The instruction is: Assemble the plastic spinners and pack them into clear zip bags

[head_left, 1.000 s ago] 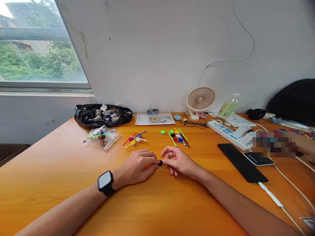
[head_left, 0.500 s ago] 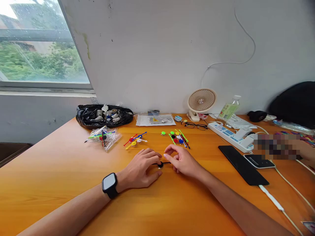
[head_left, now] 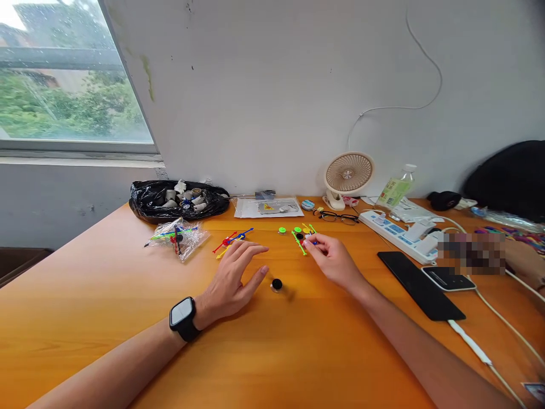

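A black spinner [head_left: 276, 284] with a clear base stands on the wooden table, its arrow smeared by motion. To its left my left hand [head_left: 233, 278], wearing a watch [head_left: 182, 312], is open with thumb and fingers apart, not touching the spinner. My right hand [head_left: 334, 262] reaches over a group of coloured discs and arrows, thumb and fingertips closed together; what they grip, if anything, is hidden. A green arrow [head_left: 298, 243] and a black disc [head_left: 300, 236] show beside these fingertips. Behind my left hand lie assembled spinners, including a red one [head_left: 225, 242] and a blue one [head_left: 242, 236].
A clear bag [head_left: 191, 241] of spinner parts and a black plastic bag [head_left: 140, 207] lie at the left. Glasses [head_left: 336, 217], a fan [head_left: 349, 173], a power strip [head_left: 389, 230] and a black phone [head_left: 419, 287] are rightward. Another person's hand [head_left: 525, 258] is at the far right.
My left hand has drawn back left from the black spinner and opened. My right hand has moved away from it to the coloured parts. The spinner's arrow has gone from sharp to blurred.
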`<action>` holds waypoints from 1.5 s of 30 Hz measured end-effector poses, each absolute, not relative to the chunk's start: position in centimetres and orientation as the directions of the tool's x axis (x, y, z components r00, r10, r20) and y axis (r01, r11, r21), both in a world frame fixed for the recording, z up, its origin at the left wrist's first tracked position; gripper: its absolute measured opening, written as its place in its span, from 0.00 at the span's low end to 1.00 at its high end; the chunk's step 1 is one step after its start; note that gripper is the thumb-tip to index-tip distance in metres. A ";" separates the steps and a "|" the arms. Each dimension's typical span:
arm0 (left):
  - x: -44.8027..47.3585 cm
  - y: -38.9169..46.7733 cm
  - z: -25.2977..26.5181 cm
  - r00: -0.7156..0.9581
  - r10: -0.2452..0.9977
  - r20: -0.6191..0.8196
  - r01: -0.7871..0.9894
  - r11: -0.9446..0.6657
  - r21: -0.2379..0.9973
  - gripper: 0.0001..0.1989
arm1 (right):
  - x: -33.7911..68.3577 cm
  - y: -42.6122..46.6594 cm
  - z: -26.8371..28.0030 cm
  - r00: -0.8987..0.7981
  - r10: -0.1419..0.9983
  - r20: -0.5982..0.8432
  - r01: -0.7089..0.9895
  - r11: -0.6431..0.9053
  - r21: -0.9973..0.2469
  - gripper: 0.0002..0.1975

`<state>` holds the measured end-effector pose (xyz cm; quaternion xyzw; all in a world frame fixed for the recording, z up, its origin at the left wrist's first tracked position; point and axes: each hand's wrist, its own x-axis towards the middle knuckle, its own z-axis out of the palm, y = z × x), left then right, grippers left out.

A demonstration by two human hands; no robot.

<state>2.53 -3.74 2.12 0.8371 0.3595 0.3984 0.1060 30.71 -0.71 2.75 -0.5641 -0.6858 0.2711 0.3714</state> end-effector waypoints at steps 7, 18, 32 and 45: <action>1.4 -1.3 1.1 0.384 0.838 0.388 0.622 -0.546 0.561 0.11 | 31.3 -0.3 2.0 -0.179 0.961 0.211 0.922 0.238 -0.304 0.17; 1.5 -0.9 1.0 0.373 0.868 0.326 0.631 -0.495 0.597 0.12 | 30.2 -0.9 1.7 -0.244 0.958 0.150 0.958 0.263 -0.118 0.23; 1.7 -1.2 1.3 0.393 0.869 0.301 0.645 -0.493 0.583 0.10 | 30.6 -0.8 1.6 -0.257 0.949 0.181 0.957 0.276 -0.085 0.24; 1.6 -1.1 1.0 0.408 0.857 0.313 0.646 -0.514 0.565 0.10 | 30.5 -0.8 1.1 -0.354 0.893 0.277 0.827 0.437 -0.353 0.19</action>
